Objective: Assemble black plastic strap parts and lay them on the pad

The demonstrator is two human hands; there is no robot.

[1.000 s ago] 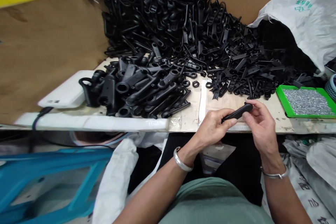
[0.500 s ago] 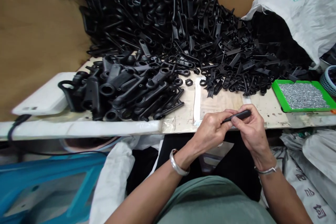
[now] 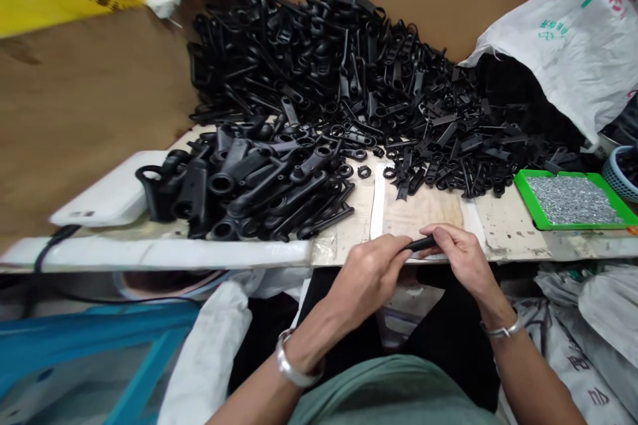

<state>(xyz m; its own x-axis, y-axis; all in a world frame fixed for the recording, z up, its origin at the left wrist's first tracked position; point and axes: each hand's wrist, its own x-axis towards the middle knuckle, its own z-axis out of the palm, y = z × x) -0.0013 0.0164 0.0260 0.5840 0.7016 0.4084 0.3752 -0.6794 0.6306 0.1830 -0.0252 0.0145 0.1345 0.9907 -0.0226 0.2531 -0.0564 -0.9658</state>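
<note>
Lying well left of the grip, a white box (image 3: 109, 192) flanks a pile of large black parts (image 3: 259, 179), with a taller black heap (image 3: 299, 60) rising behind. At the near edge of the worktable (image 3: 513, 216), the left hand (image 3: 366, 275) pinches one end of a slim black piece (image 3: 420, 244), while the right hand (image 3: 463, 259) grasps the other between thumb and fingers, the piece spanning the gap. Right of the grip, a green tray (image 3: 533, 211) holds small silvery bits (image 3: 573, 199), a blue basket (image 3: 616, 176) beside it.
</note>
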